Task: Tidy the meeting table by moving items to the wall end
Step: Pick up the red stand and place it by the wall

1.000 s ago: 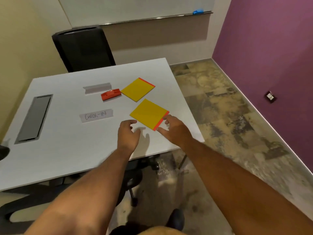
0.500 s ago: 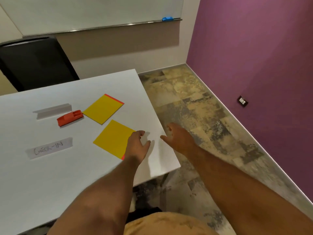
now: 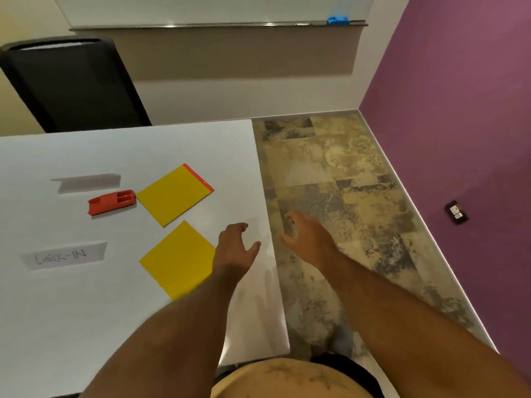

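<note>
Head view showed a white meeting table (image 3: 86, 297) carrying five loose items. The near yellow pad (image 3: 178, 258) lay flat by the table's right edge. The far yellow pad (image 3: 173, 193), with a red strip along one side, lay beyond it. An orange holder (image 3: 112, 201) sat just beside the far pad's left corner. A grey strip (image 3: 86, 182) lay behind the holder. A label strip (image 3: 64, 255) with handwriting lay well to the left.

The left hand (image 3: 234, 244) hovered over the table just right of the near yellow pad, fingers loosely curled, holding nothing. The right hand (image 3: 306, 239) hung past the table edge above the floor, fingers relaxed, also empty.

Judged step: between grasps, with no item in hand. All items appeared short of the wall end, near the whiteboard (image 3: 201, 10).

Next move, as a judgement: a flat pad calls for a fingertip lift at one edge, or a slide toward the wall.
</note>
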{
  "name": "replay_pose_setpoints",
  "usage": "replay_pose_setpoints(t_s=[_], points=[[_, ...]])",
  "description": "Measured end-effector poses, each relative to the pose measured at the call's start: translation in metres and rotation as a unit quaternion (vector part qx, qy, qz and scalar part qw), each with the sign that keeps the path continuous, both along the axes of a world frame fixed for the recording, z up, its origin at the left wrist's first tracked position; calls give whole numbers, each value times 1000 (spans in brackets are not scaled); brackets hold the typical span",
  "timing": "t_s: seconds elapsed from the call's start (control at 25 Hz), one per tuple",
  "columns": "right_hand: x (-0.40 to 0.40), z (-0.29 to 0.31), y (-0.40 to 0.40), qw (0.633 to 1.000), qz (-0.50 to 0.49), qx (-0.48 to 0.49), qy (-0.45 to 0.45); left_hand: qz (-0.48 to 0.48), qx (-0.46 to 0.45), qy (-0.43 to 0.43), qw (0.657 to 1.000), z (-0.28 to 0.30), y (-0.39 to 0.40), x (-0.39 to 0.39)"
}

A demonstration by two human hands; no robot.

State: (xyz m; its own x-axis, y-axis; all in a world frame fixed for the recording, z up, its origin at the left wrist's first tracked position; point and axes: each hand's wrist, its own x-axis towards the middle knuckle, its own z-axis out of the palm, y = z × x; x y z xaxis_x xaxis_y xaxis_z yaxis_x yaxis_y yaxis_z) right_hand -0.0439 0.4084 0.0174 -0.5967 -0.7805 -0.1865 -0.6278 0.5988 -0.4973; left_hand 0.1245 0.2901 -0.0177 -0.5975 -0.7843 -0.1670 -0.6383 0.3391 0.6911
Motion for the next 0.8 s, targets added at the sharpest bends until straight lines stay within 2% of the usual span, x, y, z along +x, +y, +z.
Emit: replay_pose_setpoints(t_s=[0.2,0.32,0.48,0.64,0.8], points=[[-91,-30,-49,991,130,-18,-14,158,-13,-32,987,-23,3,-63],[-144,-36,-72,974,222,-15,-40,281,-5,-21,959,-22,24,-108],[-196,-22,-90,956,286,-33,-53,378,-15,-11,926,0,34,-154],[-231,-7,-114,943,322,-42,-73,415,-67,-15,907,34,20,-183],[-241,7,-143,928,363,-37,-70,451,-93,-29,887,42,13,-195]])
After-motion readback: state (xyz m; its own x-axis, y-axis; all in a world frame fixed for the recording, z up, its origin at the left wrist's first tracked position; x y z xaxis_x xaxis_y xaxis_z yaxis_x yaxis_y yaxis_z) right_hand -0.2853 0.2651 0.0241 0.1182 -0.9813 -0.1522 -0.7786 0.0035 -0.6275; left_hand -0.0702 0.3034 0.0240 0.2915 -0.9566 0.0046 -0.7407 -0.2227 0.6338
